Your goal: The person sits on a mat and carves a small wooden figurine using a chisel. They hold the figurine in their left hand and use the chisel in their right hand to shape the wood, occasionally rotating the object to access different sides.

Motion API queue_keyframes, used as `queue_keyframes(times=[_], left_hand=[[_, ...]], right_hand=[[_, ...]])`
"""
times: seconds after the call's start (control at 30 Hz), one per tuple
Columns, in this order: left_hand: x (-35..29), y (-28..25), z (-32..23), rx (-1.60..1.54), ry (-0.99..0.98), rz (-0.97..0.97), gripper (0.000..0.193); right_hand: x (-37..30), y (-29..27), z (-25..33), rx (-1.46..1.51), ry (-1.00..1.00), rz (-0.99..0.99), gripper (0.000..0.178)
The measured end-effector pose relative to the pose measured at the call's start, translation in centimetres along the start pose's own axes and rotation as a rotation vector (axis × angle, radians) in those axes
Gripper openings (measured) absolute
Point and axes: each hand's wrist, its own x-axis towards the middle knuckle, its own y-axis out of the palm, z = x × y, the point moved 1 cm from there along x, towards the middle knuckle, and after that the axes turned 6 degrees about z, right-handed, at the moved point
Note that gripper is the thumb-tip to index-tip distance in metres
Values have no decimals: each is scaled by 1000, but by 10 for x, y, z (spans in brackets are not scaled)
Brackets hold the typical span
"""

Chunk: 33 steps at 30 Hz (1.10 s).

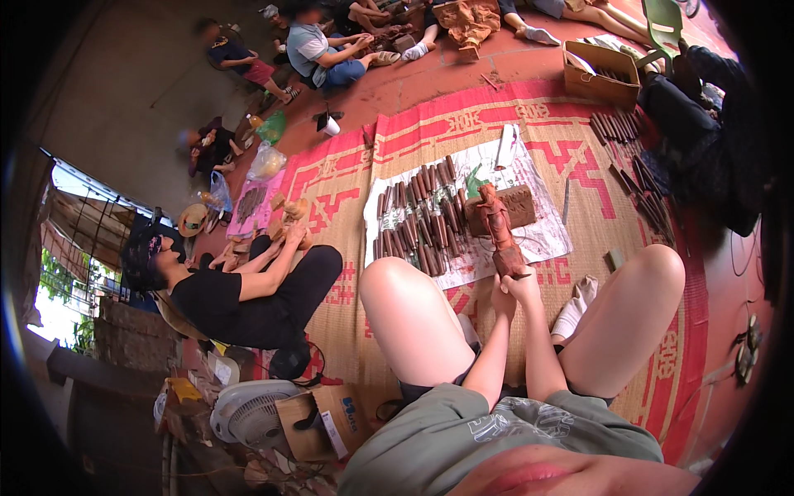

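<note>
A reddish-brown carved wooden figure (499, 227) lies lengthwise in front of me, its far end against a brown wooden block (521, 205). My left hand (501, 299) and my right hand (523, 287) are together at its near end, closed around the base. The fingers are small and partly hidden, and something dark and narrow shows by the right hand. Left of the figure, several carving tools with brown handles (420, 211) lie in rows on a white, stained sheet (550, 236).
A patterned straw mat (331, 219) spreads beneath me. More tools (645, 194) lie at the right, near a cardboard box (602, 74). At the left a person in black (240, 289) handles a pale wooden piece. A fan (252, 413) stands at lower left; other people sit at the back.
</note>
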Motion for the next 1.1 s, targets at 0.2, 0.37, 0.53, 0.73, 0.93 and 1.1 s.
queue_keyframes(times=[0.2, 0.37, 0.53, 0.73, 0.93, 1.1], left_hand=[[10, -1, 13, -382, 11, 100, 43], [22, -15, 25, -1155, -159, 212, 29], [2, 16, -23, -1426, -145, 464, 25], [7, 4, -9, -762, 24, 254, 25], [7, 17, -19, -1405, -202, 290, 21], [5, 3, -15, -1398, -152, 222, 19]], right_hand=[[8, -3, 6, -170, -373, -204, 14], [4, -6, 14, -120, -197, -61, 12], [11, -10, 4, -132, -302, -99, 12], [5, -7, 8, 133, 212, 208, 11], [12, -4, -10, -91, -265, -20, 10], [2, -2, 13, 147, 129, 156, 12]])
